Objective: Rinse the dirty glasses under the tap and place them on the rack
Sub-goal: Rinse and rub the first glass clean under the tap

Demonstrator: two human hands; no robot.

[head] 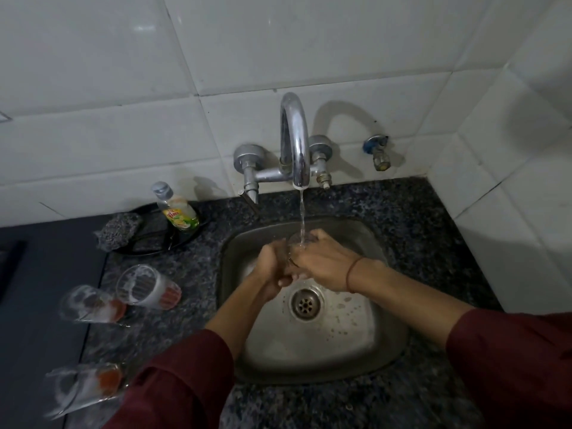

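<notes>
clear glass [294, 243] (both hands) under tap [294, 140]

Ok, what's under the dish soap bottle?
The dish soap bottle stands on a dark round tray on the counter, next to a steel scrubber. The tray surface directly beneath the bottle's base is hidden.

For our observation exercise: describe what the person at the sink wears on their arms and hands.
Both arms wear dark maroon sleeves, the left sleeve and right sleeve pushed up so the forearms are bare. The right wrist carries a thin reddish thread band. Left hand and right hand are bare: no gloves, no rings visible.
</notes>
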